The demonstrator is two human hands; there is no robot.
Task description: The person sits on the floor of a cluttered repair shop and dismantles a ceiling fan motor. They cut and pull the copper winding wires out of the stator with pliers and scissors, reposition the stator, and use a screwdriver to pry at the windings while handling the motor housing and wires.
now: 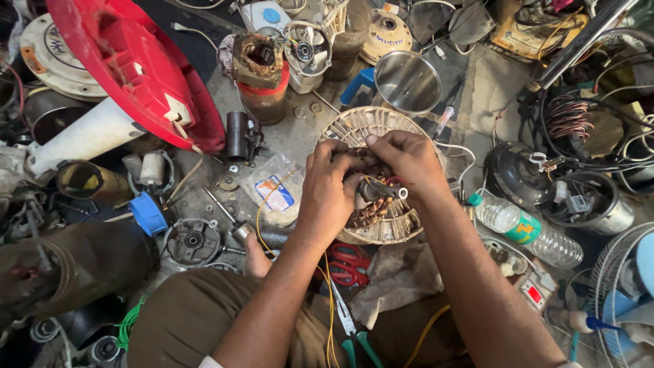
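The round stator (381,204) under both hands is dull, grimy metal with coppery wire windings and a short grey metal shaft. Far behind it, a steel cup (407,83) shines smooth and mirror-bright. On the left, the big red fan base (136,68) is glossy plastic, scuffed with dust. To the right lies a clear plastic bottle (524,232), ribbed and shiny. Near the person's knees, scissors (347,264) have glossy red plastic handles, beside a rough, stained cloth (398,279).

I'm in a motor repair workshop: a copper-wound stator (262,75) upper middle, a red fan base (136,68) upper left, red scissors (347,262) and green-handled pliers (354,341) at the bottom.
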